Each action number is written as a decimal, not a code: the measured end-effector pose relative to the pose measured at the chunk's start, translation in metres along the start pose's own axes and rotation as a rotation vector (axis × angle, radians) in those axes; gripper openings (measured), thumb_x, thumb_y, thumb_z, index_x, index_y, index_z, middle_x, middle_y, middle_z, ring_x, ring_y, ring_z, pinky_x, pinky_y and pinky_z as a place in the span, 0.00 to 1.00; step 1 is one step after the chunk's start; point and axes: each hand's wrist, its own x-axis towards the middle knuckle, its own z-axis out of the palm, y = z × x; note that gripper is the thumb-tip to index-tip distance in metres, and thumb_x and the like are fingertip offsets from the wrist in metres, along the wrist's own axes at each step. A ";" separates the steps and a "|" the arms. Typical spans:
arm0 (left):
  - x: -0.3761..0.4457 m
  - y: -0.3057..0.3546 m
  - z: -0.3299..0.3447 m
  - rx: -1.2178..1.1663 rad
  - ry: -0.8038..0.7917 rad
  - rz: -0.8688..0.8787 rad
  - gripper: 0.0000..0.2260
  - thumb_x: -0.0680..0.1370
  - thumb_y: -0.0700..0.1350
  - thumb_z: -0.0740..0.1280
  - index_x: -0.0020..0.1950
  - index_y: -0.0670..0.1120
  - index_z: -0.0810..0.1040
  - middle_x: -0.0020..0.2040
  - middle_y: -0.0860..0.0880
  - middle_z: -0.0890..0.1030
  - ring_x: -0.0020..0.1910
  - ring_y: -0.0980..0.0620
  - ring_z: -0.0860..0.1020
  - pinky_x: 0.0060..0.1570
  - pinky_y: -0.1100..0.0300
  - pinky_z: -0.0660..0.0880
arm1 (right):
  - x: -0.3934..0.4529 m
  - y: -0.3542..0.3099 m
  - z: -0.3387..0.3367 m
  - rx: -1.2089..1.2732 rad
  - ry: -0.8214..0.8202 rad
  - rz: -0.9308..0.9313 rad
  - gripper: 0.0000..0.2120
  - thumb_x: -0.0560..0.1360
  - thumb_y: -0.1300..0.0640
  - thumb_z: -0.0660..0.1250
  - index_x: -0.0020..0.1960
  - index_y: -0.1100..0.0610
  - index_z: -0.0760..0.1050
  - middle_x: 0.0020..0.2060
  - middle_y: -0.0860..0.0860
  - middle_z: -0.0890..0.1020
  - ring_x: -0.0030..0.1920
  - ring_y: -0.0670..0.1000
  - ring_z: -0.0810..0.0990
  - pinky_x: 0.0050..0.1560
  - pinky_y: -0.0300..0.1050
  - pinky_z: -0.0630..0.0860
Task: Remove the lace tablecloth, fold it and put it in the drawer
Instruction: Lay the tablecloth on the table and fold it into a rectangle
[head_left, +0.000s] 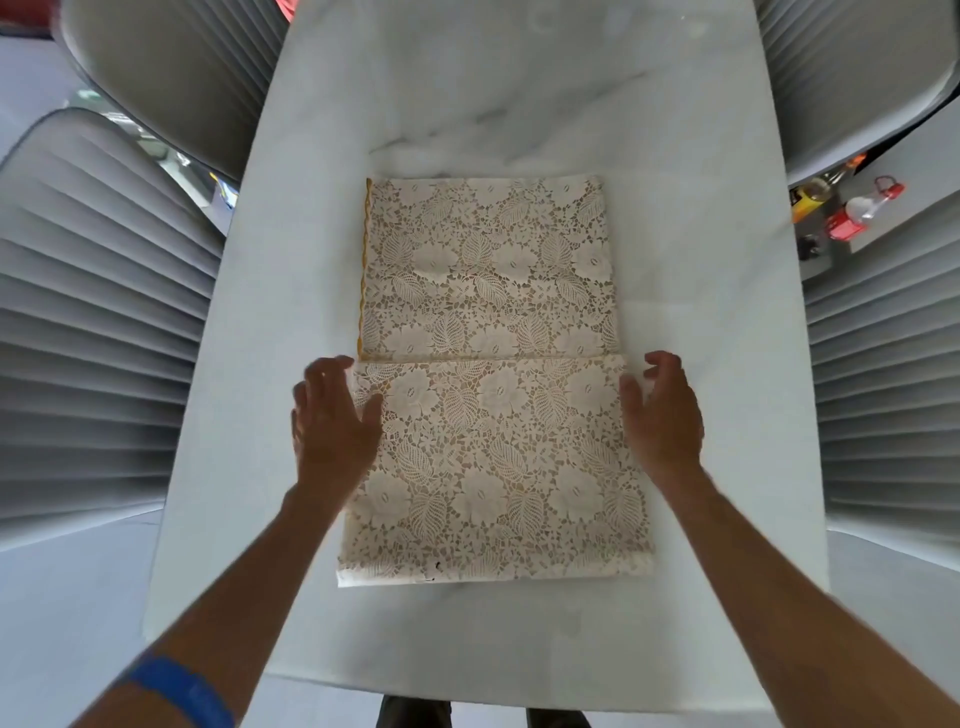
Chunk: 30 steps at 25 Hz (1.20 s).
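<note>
Folded lace tablecloth (493, 384) lying flat on the marble table (701, 415), a fold edge across its middle. Left hand (332, 415) and right hand (662, 415), fingers spread and released, flank that edge. Cloth likely light, limp; grip its side edges.

Item count, head view:

- Tablecloth (493, 374): 1, folded, lying on the table.
- Table (701, 415): 1.
- Chairs: 4 in view, 2 on each side of the table; one example at left (93, 338).
- Hands: 2, left hand (332, 415) and right hand (665, 415).
- Wristband (182, 691): 1, blue.
- Small items on the floor at right (852, 208): count cannot be told.
</note>
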 end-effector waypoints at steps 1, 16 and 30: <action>-0.024 0.006 0.005 -0.002 0.013 0.120 0.18 0.79 0.47 0.65 0.66 0.40 0.72 0.66 0.39 0.74 0.63 0.39 0.73 0.58 0.43 0.72 | -0.022 -0.003 0.007 -0.062 0.079 -0.104 0.17 0.81 0.54 0.61 0.68 0.58 0.69 0.62 0.57 0.78 0.60 0.61 0.77 0.57 0.54 0.73; -0.138 -0.047 0.040 0.293 -0.328 0.422 0.30 0.82 0.63 0.50 0.80 0.51 0.54 0.81 0.45 0.51 0.79 0.42 0.51 0.77 0.46 0.50 | -0.162 0.081 0.040 -0.451 -0.134 -0.323 0.29 0.83 0.43 0.49 0.80 0.53 0.56 0.81 0.55 0.56 0.79 0.59 0.58 0.76 0.59 0.58; -0.127 -0.022 -0.020 -0.239 -0.341 -0.577 0.09 0.75 0.49 0.71 0.48 0.45 0.79 0.47 0.44 0.83 0.45 0.43 0.80 0.45 0.51 0.78 | -0.131 0.053 -0.032 0.446 -0.290 0.509 0.04 0.75 0.57 0.68 0.50 0.54 0.75 0.36 0.52 0.82 0.33 0.49 0.78 0.31 0.42 0.71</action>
